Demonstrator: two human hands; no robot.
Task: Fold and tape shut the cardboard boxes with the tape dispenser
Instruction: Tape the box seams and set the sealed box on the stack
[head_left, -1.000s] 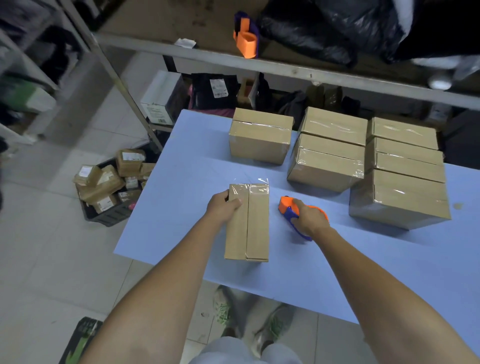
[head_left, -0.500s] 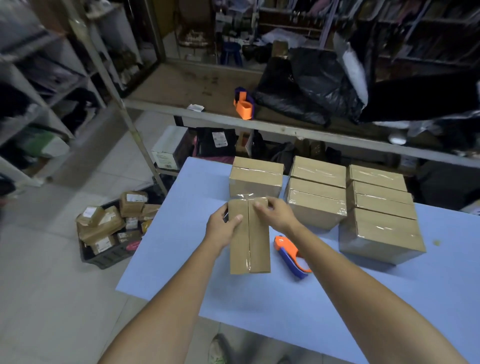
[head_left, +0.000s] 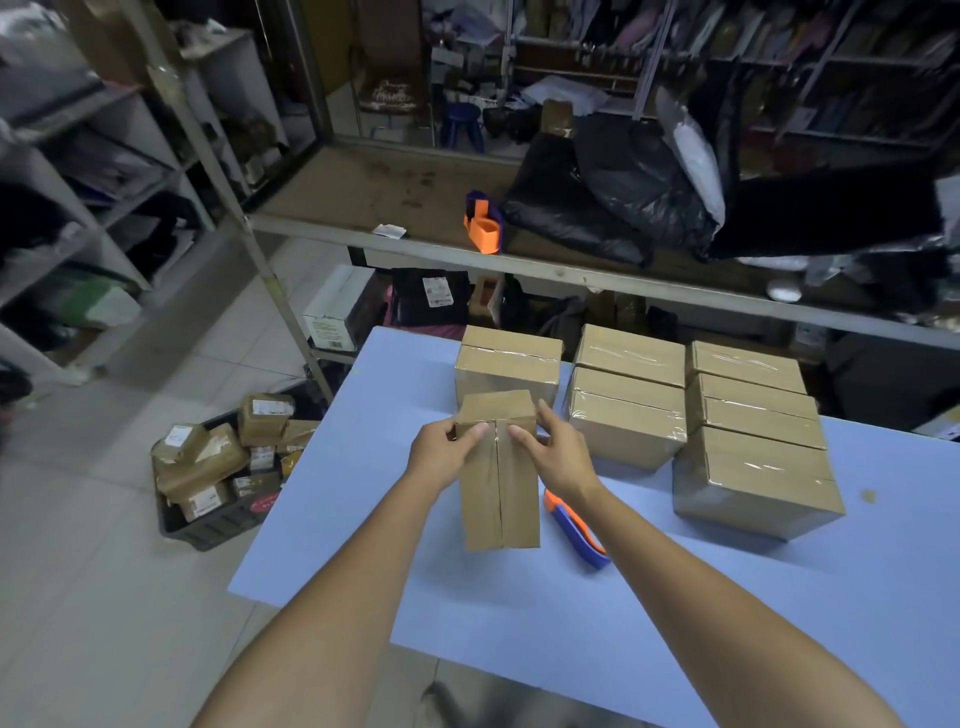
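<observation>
Both hands hold the far end of a small box (head_left: 500, 478) on the blue surface (head_left: 649, 613): the left hand (head_left: 441, 451) grips its left side, the right hand (head_left: 558, 452) its right. The tape dispenser (head_left: 575, 530) lies just right of the box, with no hand on it.

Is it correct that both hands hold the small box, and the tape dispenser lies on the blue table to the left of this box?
Not quite. In the head view the tape dispenser lies to the right of the small box, not the left. Both the left hand and right hand hold it over the blue table.
</observation>
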